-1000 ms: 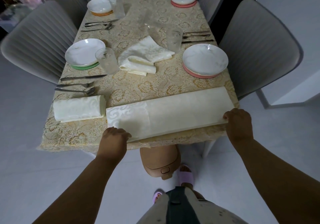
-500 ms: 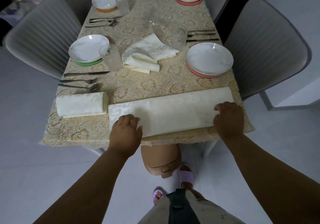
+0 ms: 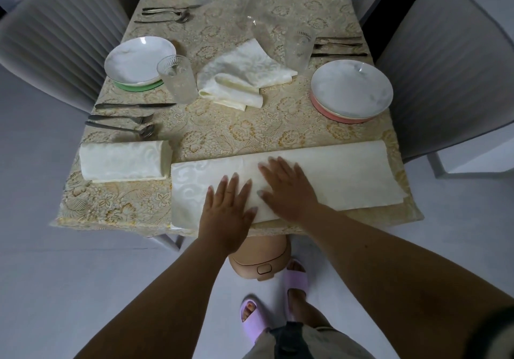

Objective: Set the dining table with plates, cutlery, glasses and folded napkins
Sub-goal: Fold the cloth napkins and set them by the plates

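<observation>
Napkin (image 3: pixel 333 175), long strip folded lengthwise, lies along the near edge of the tabletop (image 3: pixel 222 133) at 6 o'clock, its near margin level with the table edge. Your left hand (image 3: pixel 228 208) and right hand (image 3: pixel 286 189) rest flat on its middle, side by side, fingers straight and spread, gripping nothing.

Judged step: pressing the fold flat before the next fold. Sweep the palms outward from the centre, left toward 9 o'clock, right toward 3 o'clock, to drive air out and set the crease. Keep the pressure even so the cloth does not slide off the edge.

Finished folded napkin (image 3: pixel 123 161) sits at 9 o'clock of the strip, just beside it. Loose napkins (image 3: pixel 242 77) wait at 12 o'clock, between two plates.
</observation>
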Demonstrator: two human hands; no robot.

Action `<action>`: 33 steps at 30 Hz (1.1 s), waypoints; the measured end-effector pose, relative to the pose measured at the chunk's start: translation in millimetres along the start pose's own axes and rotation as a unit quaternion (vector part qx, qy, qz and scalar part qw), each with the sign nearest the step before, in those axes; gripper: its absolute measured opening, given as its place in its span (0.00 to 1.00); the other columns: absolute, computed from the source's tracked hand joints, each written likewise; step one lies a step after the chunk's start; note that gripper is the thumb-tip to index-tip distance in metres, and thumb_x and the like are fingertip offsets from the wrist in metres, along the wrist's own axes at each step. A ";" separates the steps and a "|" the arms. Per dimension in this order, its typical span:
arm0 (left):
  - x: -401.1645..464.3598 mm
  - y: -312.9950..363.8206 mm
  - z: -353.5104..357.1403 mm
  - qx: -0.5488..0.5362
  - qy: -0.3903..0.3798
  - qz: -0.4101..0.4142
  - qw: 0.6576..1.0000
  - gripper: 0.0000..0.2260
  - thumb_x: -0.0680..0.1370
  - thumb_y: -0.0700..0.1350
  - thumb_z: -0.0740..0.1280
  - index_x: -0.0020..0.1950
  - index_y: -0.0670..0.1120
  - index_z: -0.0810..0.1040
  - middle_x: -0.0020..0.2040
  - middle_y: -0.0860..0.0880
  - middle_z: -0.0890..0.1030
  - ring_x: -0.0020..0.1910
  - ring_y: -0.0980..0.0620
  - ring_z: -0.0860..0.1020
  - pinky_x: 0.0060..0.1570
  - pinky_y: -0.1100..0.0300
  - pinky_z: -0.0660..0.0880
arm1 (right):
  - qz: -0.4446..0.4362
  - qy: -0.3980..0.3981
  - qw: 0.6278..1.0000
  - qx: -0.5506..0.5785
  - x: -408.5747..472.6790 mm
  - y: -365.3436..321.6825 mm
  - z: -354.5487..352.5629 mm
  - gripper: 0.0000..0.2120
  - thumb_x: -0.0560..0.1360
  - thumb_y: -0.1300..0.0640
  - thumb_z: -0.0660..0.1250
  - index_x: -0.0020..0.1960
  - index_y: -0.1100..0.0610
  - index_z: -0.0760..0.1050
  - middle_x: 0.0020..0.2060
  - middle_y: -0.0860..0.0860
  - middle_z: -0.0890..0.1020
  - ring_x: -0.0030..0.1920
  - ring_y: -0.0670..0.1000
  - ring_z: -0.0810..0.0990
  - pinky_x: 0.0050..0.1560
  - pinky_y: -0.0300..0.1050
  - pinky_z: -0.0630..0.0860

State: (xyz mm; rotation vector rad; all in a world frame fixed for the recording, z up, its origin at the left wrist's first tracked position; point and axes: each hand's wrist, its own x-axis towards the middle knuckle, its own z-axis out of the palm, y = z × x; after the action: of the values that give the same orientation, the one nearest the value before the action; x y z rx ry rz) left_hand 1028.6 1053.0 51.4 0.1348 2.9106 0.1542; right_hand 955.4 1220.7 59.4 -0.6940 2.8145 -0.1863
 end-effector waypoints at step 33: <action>5.7 -38.1 -98.9 -0.296 0.070 -0.252 0.919 0.14 0.74 0.51 0.70 0.44 0.40 0.77 0.39 0.45 0.79 0.40 0.44 0.78 0.37 0.55 0.72 | -0.002 -0.013 1.000 -0.017 9.3 -30.6 22.6 0.41 0.68 0.32 0.30 0.78 0.48 0.37 0.77 0.50 0.38 0.76 0.51 0.33 0.74 0.57 0.34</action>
State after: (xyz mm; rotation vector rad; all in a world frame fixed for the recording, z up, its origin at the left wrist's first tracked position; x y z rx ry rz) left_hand 997.7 1006.6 141.6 -0.7398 2.7675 0.9578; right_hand 966.8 1187.9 41.3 -0.7050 2.7977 -0.1282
